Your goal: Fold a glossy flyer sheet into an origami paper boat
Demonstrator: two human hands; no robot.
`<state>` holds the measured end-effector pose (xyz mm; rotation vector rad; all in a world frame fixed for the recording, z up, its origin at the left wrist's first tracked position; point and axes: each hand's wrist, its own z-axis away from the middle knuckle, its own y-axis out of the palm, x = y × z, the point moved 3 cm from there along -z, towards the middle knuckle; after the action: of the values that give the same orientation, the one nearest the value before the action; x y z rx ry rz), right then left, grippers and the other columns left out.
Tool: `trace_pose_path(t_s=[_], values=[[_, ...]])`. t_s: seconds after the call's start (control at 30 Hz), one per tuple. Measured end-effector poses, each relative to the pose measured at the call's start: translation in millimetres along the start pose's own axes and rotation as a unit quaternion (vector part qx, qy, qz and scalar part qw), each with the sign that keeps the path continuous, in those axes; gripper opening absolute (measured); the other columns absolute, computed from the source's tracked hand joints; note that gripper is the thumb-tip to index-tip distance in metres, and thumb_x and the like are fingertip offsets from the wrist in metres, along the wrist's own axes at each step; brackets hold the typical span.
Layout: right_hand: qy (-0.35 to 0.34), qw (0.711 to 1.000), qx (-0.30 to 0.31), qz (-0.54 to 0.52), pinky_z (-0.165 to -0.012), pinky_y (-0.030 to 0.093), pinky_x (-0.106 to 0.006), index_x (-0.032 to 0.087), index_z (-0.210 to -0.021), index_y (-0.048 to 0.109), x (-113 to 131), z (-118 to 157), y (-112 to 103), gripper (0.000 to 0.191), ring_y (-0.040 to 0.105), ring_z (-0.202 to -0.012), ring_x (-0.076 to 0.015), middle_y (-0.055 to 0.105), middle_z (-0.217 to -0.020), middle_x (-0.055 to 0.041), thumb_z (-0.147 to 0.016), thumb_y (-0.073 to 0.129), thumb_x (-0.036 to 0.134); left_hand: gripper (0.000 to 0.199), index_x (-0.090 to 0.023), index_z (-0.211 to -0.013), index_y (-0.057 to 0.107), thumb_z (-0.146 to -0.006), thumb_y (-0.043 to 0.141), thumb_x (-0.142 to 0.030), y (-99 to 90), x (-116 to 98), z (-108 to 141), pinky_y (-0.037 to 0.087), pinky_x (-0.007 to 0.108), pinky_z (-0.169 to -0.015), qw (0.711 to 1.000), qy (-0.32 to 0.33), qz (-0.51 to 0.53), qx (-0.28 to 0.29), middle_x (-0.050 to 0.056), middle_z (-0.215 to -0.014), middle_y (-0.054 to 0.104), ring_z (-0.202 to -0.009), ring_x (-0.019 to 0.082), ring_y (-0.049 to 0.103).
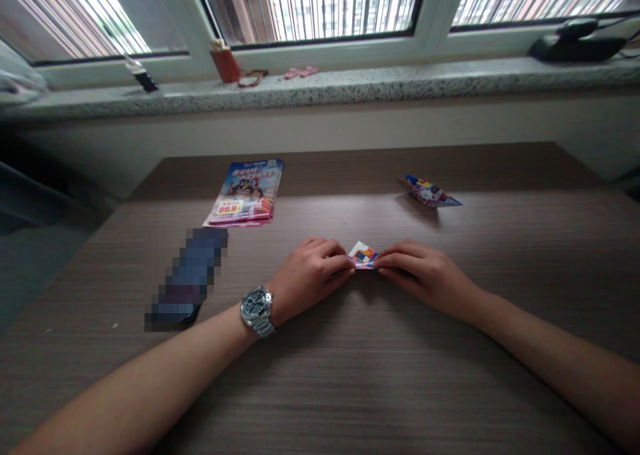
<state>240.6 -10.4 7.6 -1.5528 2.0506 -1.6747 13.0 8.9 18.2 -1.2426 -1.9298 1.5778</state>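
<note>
Small folded piece of glossy printed paper, white, orange and blue [364,255], sits between both hands over the brown wood-grain table [325,388]. Left hand [313,268] pinches its left end, right hand [423,268] its right end. Two-point grip probably keeps the near edge straight and stops the piece twisting; one hand alone would likely let it pivot. Forearms come in from either side, so the middle of the paper stays in view.

Blue-and-pink printed leaflet stack [247,192] lies flat beyond the left hand, likely parked within reach but out of the forearm's path. Pointed blue-and-red folded paper shape [431,193] sits apart, beyond the right hand, probably so it doesn't get crushed.

Fingers: thumb and index closed on the paper on each side, tips near the lower corners. Paper bridges the gap between the two sets of fingertips; its pale pointed part sticks up past them, away from the person. Can't tell if the underside touches the table or how hard the pinch is.
</note>
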Motion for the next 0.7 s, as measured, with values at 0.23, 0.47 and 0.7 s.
trace_pose_path(t_s=[0.23, 0.47, 0.7], values=[[0.028, 0.999, -0.015, 0.009, -0.079, 0.052, -0.034, 0.021, -0.103, 0.068, -2.0, -3.7, 2.9, 0.012, 0.064, -0.090, -0.0214, 0.069, -0.095, -0.0077, -0.100, 0.058, 0.024, 0.019, -0.021, -0.100, 0.072, -0.101, 0.057, -0.033, 3.3, 1.9, -1.6, 0.043, 0.032, -0.080, 0.999, -0.038, 0.023, 0.012, 0.005, -0.098, 0.070, -0.088, 0.018, 0.062], [0.077, 0.997, -0.021, -0.003, -0.073, 0.051, -0.031, 0.020, -0.109, 0.068, -3.3, -7.0, 0.5, 0.013, 0.065, -0.083, -0.0194, 0.070, -0.091, -0.0059, -0.099, 0.060, 0.022, 0.015, -0.020, -0.101, 0.070, -0.099, 0.061, -0.032, 7.1, 4.6, -2.1, 0.044, 0.033, -0.078, 0.997, -0.065, 0.038, -0.003, 0.004, -0.096, 0.071, -0.086, 0.019, 0.064], [0.097, 0.995, -0.035, 0.000, -0.070, 0.054, -0.031, 0.022, -0.116, 0.066, -5.6, -5.1, -0.5, 0.019, 0.068, -0.080, -0.0188, 0.073, -0.093, -0.0057, -0.098, 0.060, 0.025, 0.013, -0.021, -0.102, 0.070, -0.099, 0.061, -0.030, 8.6, 6.0, -2.5, 0.045, 0.032, -0.077, 0.994, -0.088, 0.058, -0.004, 0.004, -0.095, 0.073, -0.084, 0.018, 0.066]])
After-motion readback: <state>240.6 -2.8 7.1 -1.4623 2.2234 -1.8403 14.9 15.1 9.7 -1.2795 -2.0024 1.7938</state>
